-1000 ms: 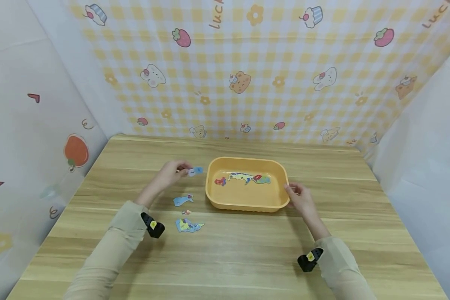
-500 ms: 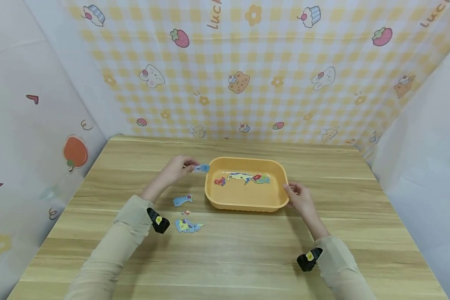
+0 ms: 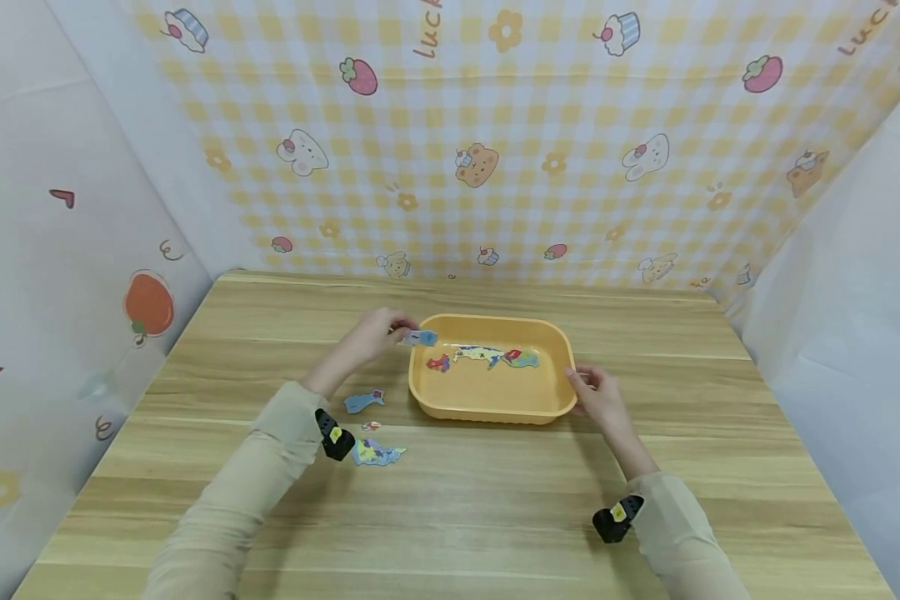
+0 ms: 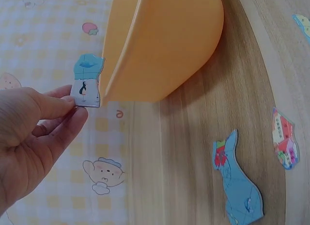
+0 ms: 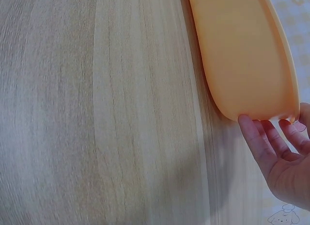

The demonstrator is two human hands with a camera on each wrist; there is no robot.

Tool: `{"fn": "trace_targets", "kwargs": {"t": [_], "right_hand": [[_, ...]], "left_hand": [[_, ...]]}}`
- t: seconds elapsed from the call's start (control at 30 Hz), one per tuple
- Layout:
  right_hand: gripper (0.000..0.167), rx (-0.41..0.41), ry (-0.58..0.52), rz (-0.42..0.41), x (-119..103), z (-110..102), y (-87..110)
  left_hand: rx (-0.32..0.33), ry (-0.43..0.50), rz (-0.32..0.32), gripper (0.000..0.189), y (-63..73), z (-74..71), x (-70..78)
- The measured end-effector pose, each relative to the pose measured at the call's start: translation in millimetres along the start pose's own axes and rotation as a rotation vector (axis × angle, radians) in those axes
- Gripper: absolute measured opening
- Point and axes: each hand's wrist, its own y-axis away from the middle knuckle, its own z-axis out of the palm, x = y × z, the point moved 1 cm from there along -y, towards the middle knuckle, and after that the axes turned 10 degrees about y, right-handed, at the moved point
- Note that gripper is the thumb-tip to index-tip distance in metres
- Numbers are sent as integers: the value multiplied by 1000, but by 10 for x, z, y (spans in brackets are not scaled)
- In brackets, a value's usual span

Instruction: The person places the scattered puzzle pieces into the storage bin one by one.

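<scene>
The left hand (image 4: 36, 123) pinches a penguin-printed puzzle piece (image 4: 88, 82) by its whitish end, beside the orange-yellow tray's (image 3: 495, 412) left rim. From my station, I'd use a light pinch, clear the rim before lowering, and let the right hand (image 3: 600, 393), gripping the tray's right end, steady it. The piece looks thin and stiff, turquoise beyond the penguin, with a wavy edge.

Left hand (image 3: 376, 333): pinches a blue-and-white piece (image 3: 423, 337) at the far left corner of the yellow tray (image 3: 495, 393)
Right hand (image 3: 600, 395): holds the tray's right end
Inside tray: colourful pieces (image 3: 480, 354)
Counter (image 3: 487, 508): three loose pieces (image 3: 363, 402), near left of the tray
</scene>
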Motion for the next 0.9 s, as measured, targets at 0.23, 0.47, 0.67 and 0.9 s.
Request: {"fn": "trace_targets", "kwargs": {"t": [0.23,0.47,0.67,0.9], "right_hand": [[48,5,-1,-8,3,1,1],[47,11,-10,-11,-7,0,1],[48,17,-10,-23,-17,-3,9],[49,10,-9,-20,-9,-8,11]], "left_hand": [[-35,-16,4,19,-86,89,59],[-51,-26,77,19,-143,167,95],[-73,-27,100,17,-193,243,125],[-121,-38,109,18,-269,363,126]]}}
